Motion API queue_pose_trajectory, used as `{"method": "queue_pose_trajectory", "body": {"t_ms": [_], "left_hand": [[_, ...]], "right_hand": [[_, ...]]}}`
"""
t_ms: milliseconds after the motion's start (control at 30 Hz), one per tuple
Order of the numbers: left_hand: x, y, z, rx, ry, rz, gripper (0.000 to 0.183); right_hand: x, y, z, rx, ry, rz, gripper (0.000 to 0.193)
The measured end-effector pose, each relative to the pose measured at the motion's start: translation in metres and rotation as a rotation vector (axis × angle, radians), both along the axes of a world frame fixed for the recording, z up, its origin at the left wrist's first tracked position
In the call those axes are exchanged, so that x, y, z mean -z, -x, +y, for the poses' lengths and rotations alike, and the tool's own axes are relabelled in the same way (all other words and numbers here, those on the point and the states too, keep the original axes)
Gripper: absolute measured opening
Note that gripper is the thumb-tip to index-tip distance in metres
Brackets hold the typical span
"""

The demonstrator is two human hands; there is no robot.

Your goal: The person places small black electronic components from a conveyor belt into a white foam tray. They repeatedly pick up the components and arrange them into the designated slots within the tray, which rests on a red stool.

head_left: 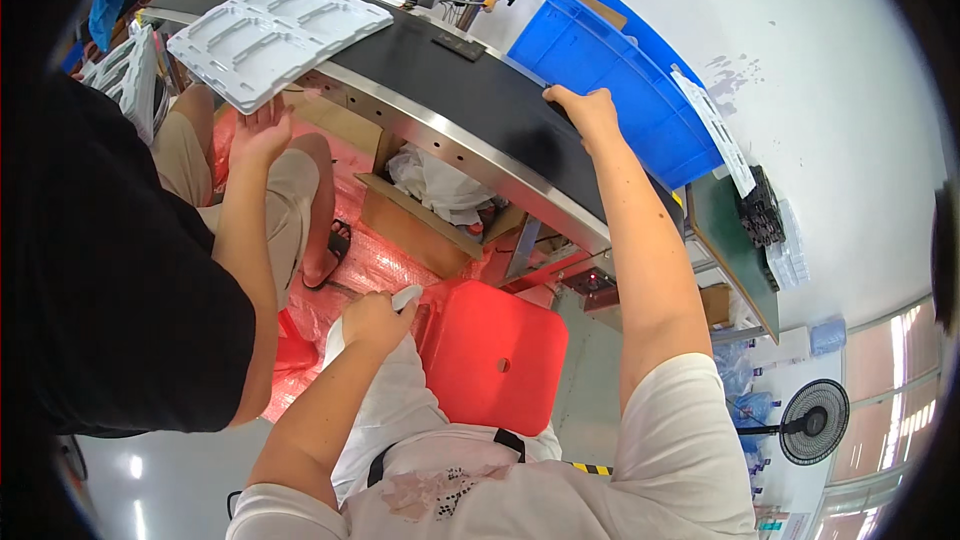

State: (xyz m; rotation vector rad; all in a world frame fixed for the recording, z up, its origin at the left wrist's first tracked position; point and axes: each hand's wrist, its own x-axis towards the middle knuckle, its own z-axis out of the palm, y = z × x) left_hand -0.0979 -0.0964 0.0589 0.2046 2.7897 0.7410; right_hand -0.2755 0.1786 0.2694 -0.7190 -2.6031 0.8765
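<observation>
My left hand [375,325] is closed in front of my lap, above my white-trousered leg. From between its thumb and fingers sticks out a small whitish piece [407,296], too little of it showing to name. My right arm reaches forward over the black conveyor belt [430,80]. The right hand [588,115] is curled closed near the belt's far edge, beside a blue crate [615,70]. Something small and dark shows at its fingertips, and I cannot make out what it is. Farther left on the belt lies a flat dark piece [458,47].
At left, a co-worker's hand [262,130] supports a white molded tray [280,35] over the belt. A red stool [500,355] stands before me. Under the belt is an open cardboard box [410,225] with white bags. White trays [715,130] lean on the crate; a fan [814,422] stands right.
</observation>
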Motion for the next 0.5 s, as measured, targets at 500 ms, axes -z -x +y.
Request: {"method": "queue_pose_trajectory", "body": {"t_ms": [500], "left_hand": [[0.009,0.007,-0.012,-0.023,-0.032,-0.034,0.049]], "right_hand": [[0.024,0.089,-0.011,0.209,-0.006,0.02,0.079]]}}
